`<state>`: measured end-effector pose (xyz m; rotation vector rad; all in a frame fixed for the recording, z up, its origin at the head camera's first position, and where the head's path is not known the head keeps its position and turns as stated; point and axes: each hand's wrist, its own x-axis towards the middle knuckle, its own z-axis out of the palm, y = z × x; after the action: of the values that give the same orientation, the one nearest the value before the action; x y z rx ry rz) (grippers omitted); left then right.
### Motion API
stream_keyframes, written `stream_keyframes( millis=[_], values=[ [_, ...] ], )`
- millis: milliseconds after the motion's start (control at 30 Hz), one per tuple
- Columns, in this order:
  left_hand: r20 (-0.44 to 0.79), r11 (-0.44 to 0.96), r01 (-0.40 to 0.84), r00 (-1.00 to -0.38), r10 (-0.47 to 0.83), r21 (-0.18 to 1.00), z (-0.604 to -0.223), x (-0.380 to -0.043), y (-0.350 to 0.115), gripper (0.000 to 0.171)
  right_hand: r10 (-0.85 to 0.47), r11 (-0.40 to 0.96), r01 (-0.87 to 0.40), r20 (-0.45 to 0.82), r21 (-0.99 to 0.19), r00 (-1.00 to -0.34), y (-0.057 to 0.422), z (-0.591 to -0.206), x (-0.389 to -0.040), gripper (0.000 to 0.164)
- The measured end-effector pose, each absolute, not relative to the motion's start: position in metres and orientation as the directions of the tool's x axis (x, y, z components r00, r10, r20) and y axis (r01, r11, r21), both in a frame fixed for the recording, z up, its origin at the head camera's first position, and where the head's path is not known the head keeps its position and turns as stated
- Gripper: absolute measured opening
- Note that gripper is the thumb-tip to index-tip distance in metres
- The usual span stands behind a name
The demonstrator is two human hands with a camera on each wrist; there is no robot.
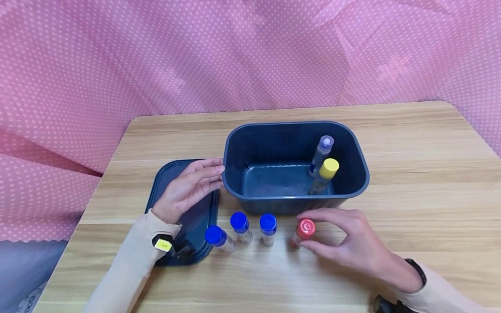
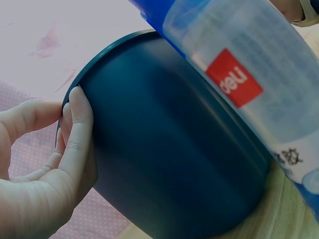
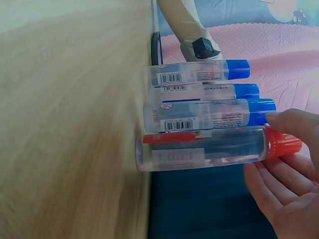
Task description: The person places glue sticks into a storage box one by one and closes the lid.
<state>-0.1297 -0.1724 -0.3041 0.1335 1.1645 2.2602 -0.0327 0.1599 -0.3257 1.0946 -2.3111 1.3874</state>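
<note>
My left hand [image 1: 192,187] pinches the left rim of a dark blue plastic bin [image 1: 295,204], thumb and fingers on either side of the wall. My right hand [image 1: 348,239] holds a clear glue bottle with a red cap [image 1: 306,228] between thumb and fingers, near the cap. That bottle stands upright on the table in front of the bin. To its left, three upright glue bottles with blue caps [image 1: 268,224] stand apart. Inside the bin, at its right end, are a yellow-capped bottle [image 1: 328,169] and a bottle with a clear purplish top [image 1: 324,145].
A dark blue lid [image 1: 195,230] lies on the wooden table [image 1: 422,182] left of the bin, partly under my left forearm. The nearest blue-capped bottle [image 2: 239,79] looms large in the left wrist view. Pink dotted cloth [image 1: 250,56] hangs behind the table.
</note>
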Motion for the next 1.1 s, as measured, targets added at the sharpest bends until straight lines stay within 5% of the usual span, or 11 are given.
stream_keyframes(
  millis=[400,1100],
  values=[
    [-0.168,-0.445,-0.453,-0.822,0.544,0.773,-0.3053,-0.1297,-0.1726,0.020,-0.457,0.320,-0.630,0.467,-0.708,-0.757,0.1571,-0.3283,-0.0294,0.042],
    [-0.174,-0.423,-0.434,-0.832,0.526,0.795,-0.3057,-0.1293,-0.1731,0.019,-0.478,0.356,-0.651,0.469,-0.670,-0.743,0.1566,-0.3273,-0.0255,0.049]
  ],
)
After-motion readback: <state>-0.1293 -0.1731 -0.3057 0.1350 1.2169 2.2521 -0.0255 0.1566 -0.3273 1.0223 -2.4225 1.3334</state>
